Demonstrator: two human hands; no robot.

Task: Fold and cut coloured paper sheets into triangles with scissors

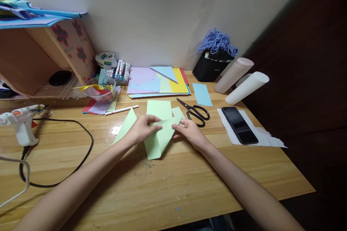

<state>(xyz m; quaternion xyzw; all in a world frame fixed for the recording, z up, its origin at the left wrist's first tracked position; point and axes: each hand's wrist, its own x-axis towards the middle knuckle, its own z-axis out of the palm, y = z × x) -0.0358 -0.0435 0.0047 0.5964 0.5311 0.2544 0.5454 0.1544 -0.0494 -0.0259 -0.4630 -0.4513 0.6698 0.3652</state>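
Observation:
Between my two hands is a pale green sheet of paper (162,135), partly folded over and lifted off the table at its right side. My left hand (145,127) grips its upper left part, thumb on top. Thumb and fingers of my right hand (188,131) pinch its right edge. Just behind lies another green paper piece (158,106), and a green triangular piece (126,126) rests left of my left hand. Black-handled scissors (193,111) lie beyond my right hand, blades pointing to the back left. A white marker (121,110) lies behind the left piece.
A hot glue gun (24,124) with a looping cable stands at left. At the back are a plastic bowl (100,95) of scraps, stacked coloured paper (176,88) and a black pouch (210,66). A phone (240,125) and paper tubes (248,87) are at right.

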